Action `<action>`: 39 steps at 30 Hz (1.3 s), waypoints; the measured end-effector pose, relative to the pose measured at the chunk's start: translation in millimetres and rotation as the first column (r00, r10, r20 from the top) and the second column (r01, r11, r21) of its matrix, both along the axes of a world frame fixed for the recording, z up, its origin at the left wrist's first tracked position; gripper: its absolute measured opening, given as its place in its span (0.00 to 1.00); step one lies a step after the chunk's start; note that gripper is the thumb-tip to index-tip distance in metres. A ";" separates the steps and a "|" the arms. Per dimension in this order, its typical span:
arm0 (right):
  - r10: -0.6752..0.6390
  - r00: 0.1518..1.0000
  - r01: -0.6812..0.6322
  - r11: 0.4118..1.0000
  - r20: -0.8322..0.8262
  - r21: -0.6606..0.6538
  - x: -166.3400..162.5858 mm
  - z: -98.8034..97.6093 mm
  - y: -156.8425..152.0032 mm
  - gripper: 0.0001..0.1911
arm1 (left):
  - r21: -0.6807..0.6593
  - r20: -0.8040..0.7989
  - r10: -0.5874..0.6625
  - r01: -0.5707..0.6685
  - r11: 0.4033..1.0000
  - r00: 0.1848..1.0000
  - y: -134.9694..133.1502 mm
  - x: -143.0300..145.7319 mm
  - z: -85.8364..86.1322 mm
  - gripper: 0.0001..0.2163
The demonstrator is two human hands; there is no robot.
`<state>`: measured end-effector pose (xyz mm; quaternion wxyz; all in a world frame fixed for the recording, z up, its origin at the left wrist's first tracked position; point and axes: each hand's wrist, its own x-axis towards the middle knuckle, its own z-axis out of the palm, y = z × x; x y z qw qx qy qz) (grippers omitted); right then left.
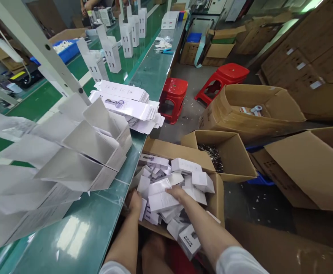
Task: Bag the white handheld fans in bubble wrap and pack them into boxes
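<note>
Green bench [98, 224] runs out of frame lower left. Open carton [220, 199] beside it, near side partly hidden. White box [162, 201] sits on the heap [186, 166] inside, between the hands. Right hand [176, 193] part-curled, touching its right edge; grip unclear. Left hand [133, 201] at carton's left side, fingers mostly hidden, maybe on a box; can't tell how far open.

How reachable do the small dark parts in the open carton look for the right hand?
Probably yes, with a stretch: the carton is open above the dark parts, though the right hand is on a white box and may need freeing.
</note>
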<state>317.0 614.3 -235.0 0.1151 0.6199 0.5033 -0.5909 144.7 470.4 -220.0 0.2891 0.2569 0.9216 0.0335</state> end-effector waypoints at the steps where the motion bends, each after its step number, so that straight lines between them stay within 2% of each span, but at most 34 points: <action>1: 0.026 1.000 -0.027 1.000 0.015 0.011 6.3 17.0 -9.0 0.11 | 0.008 -0.006 -0.033 0.033 0.999 0.999 -9.7 6.4 14.7 0.12; 4: 0.108 0.994 -0.108 0.992 0.004 0.072 32.0 84.3 -39.9 0.12 | 0.044 -0.008 -0.127 0.127 0.991 0.992 -46.7 28.6 67.6 0.13; 7: 0.221 0.974 -0.210 0.966 -0.055 0.152 65.6 166.4 -67.5 0.10 | 0.098 0.013 -0.212 0.210 0.973 0.977 -89.5 50.2 128.7 0.12; 9: 0.335 0.940 -0.308 0.918 -0.071 0.252 89.0 223.0 -77.4 0.10 | 0.191 0.018 -0.299 0.290 0.938 0.954 -118.0 61.0 172.6 0.10; 10: 0.430 0.902 -0.392 0.856 -0.044 0.335 99.3 251.2 -79.3 0.12 | 0.262 0.005 -0.349 0.336 0.905 0.937 -132.1 64.7 195.7 0.09; 12: 0.589 0.808 -0.533 0.705 0.033 0.468 112.3 306.7 -80.0 0.15 | 0.423 -0.057 -0.418 0.401 0.813 0.907 -161.4 67.4 244.6 0.07; 14: 0.694 0.703 -0.635 0.513 0.156 0.577 109.6 360.4 -83.8 0.17 | 0.566 -0.136 -0.372 0.380 0.732 0.918 -195.0 62.7 295.6 0.09; 16: 0.749 0.596 -0.667 0.260 0.290 0.698 88.7 408.9 -99.6 0.16 | 0.670 -0.208 -0.201 0.289 0.684 0.957 -235.8 51.2 343.9 0.13; 19: 0.786 0.439 -0.542 -0.154 0.435 0.826 30.2 461.2 -150.3 0.11 | 0.748 -0.266 0.184 0.082 0.659 0.946 -308.3 26.1 398.9 0.17; 20: 0.796 0.381 -0.483 -0.263 0.471 0.835 6.4 471.2 -171.5 0.10 | 0.747 -0.268 0.307 -0.004 0.665 0.913 -332.9 17.0 410.7 0.18; 21: 0.801 0.321 -0.436 -0.348 0.505 0.830 -18.3 477.5 -192.8 0.11 | 0.734 -0.271 0.417 -0.095 0.673 0.868 -356.2 8.0 419.0 0.19; 23: 0.816 0.178 -0.383 -0.457 0.550 0.803 -68.0 479.7 -231.2 0.13 | 0.677 -0.289 0.583 -0.269 0.685 0.759 -396.1 -9.3 426.5 0.19; 26: 0.837 -0.060 -0.398 -0.520 0.544 0.756 -135.4 465.1 -271.2 0.12 | 0.550 -0.361 0.707 -0.473 0.688 0.608 -431.8 -34.4 421.3 0.17; 28: 0.833 -0.144 -0.414 -0.542 0.535 0.732 -169.4 450.6 -286.6 0.11 | 0.469 -0.382 0.743 -0.578 0.668 0.549 -438.4 -51.6 414.5 0.15; 30: 0.821 -0.156 -0.422 -0.558 0.549 0.715 -191.8 437.0 -294.8 0.12 | 0.415 -0.363 0.767 -0.645 0.642 0.529 -433.4 -69.4 410.5 0.14; 32: 0.814 -0.123 -0.434 -0.559 0.568 0.707 -203.0 426.4 -297.0 0.13 | 0.390 -0.311 0.790 -0.687 0.613 0.528 -420.6 -86.6 411.2 0.11; 36: 0.809 -0.012 -0.449 -0.530 0.588 0.720 -204.8 414.1 -290.5 0.15 | 0.389 -0.216 0.832 -0.736 0.554 0.512 -387.6 -110.2 420.4 0.05; 39: 0.816 0.061 -0.452 -0.491 0.575 0.745 -201.6 408.8 -284.7 0.13 | 0.385 -0.206 0.823 -0.729 0.565 0.529 -364.8 -114.1 424.6 0.07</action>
